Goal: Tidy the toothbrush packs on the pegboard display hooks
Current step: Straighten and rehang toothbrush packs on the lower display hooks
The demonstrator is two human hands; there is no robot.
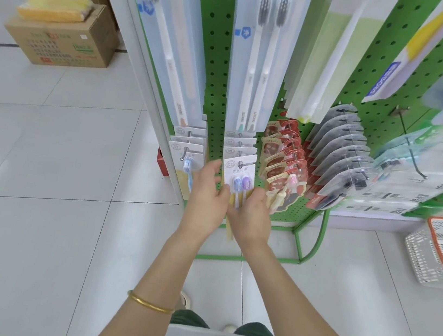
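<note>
A white toothbrush pack [239, 176] with a blue and a purple brush head hangs at the front of a low hook on the green pegboard [215, 61]. My left hand [206, 198] holds its left edge, fingers curled behind the card. My right hand [250, 214] grips the pack's lower right part, covering the handles. More packs of the same kind [239, 143] hang behind it. A matching row [187, 146] hangs on the hook to the left.
Red and cream packs [283, 165] hang just right of my right hand, then grey packs [339, 153]. Long toothbrush packs [259, 53] hang above. A bare hook [413, 155] juts out at the right. A white basket [441, 253] and cardboard boxes [61, 40] stand on the tiled floor.
</note>
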